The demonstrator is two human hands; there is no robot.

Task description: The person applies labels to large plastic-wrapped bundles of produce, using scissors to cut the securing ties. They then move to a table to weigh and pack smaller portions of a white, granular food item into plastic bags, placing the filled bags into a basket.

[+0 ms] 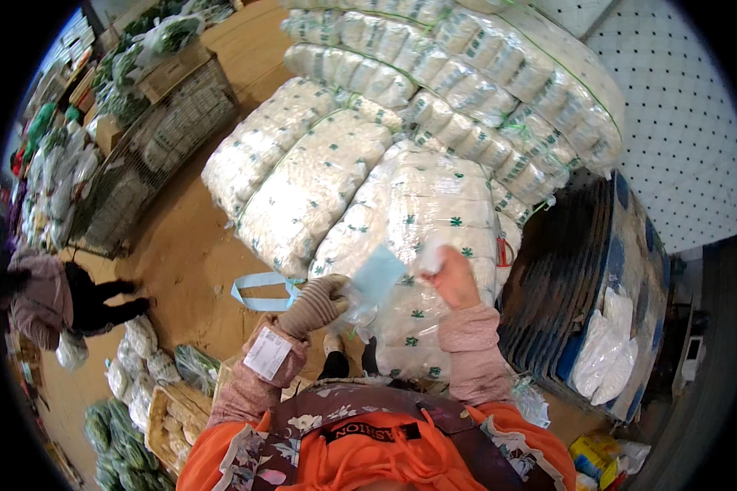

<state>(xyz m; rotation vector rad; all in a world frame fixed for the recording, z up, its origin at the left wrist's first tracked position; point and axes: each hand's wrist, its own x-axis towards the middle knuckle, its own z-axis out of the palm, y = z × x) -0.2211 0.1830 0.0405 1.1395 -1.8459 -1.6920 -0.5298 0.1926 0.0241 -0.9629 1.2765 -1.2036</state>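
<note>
My left hand (pixel 318 304), in a striped knit glove, is closed on a pale blue sheet (pixel 377 277) in clear plastic, with a white label (pixel 267 353) on that sleeve. My bare right hand (pixel 454 280) pinches a small white piece (pixel 431 256) just right of the sheet. Both are over plastic-wrapped bales (pixel 303 188) printed with green motifs. A light blue strap loop (pixel 246 295) lies left of my gloved hand. A red object (pixel 504 252) rests at the bales' right side, beyond my right hand.
A person (pixel 41 295) bends at the left, below wire cages (pixel 168 131) with bagged greens. Bagged vegetables (pixel 123 442) and a basket (pixel 176 425) lie lower left. More bales (pixel 458 57) are piled behind. Stacked pallets (pixel 565 286) stand at the right beside a dotted white panel (pixel 671 106).
</note>
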